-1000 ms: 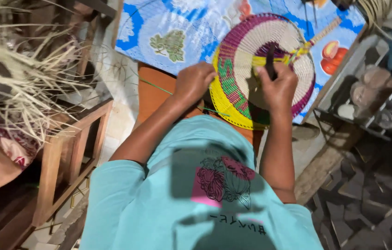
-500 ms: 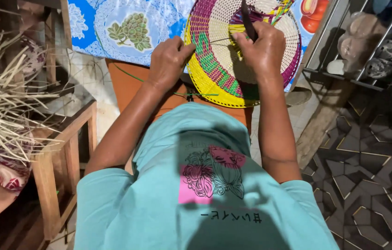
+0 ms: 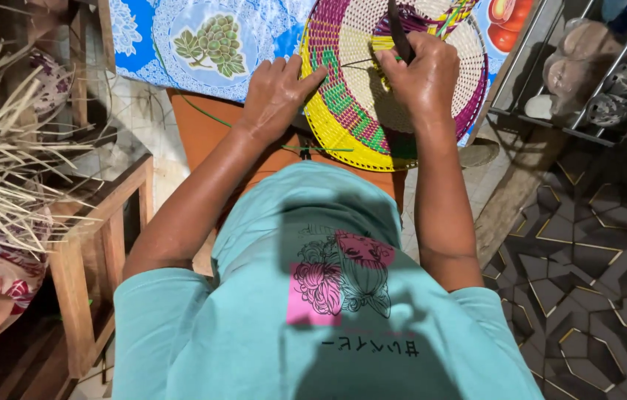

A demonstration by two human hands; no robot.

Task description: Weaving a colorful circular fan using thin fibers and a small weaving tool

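Note:
A round woven fan [image 3: 343, 111] with a yellow rim, purple and green bands and a cream centre lies tilted on the blue patterned tablecloth [image 3: 202, 44]. My left hand [image 3: 278, 90] presses on the fan's left edge, fingers lying over the yellow rim. My right hand [image 3: 423, 75] is closed around a dark, narrow tool [image 3: 398, 33] whose tip points into the weave near the fan's centre. A thin green strand [image 3: 313, 150] trails from under the fan across the orange surface [image 3: 210, 133].
A heap of dry pale straw strips [image 3: 10, 170] sits on a wooden frame [image 3: 98, 244] at left. A metal rack [image 3: 588, 74] with shoes stands at right. Dark patterned floor tiles [image 3: 595, 274] lie at lower right.
My left hand has spread flatter over the fan's rim. The fan and my right hand with the tool have shifted slightly right. One second ago the view sat lower on the table.

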